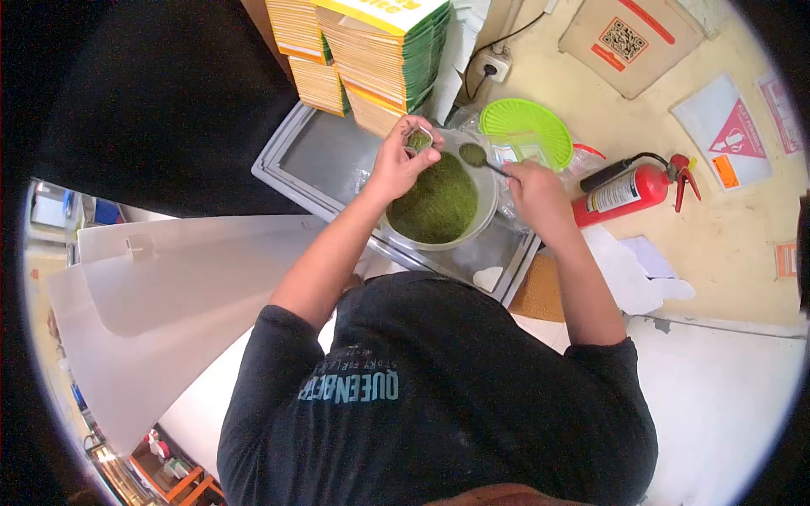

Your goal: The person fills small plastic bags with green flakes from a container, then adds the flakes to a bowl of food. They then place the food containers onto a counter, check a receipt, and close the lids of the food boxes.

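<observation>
dark T-shirt (439, 405) fills foreground | left hand (396, 164) clamped on small pouch (418, 139), above bowl rim | right hand (533, 190) clamped on spoon (481, 158), loaded, beside pouch | bowl of green powder (439, 202) on grey tray (325, 160) | fire extinguisher (629, 190) right.

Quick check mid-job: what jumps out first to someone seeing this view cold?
The big bowl of green powder at centre grabs the eye first. Over it the left hand holds a small container while the right hand brings a loaded spoon to it. To the right, a red fire extinguisher lies on the floor beside a bright green lid.
</observation>
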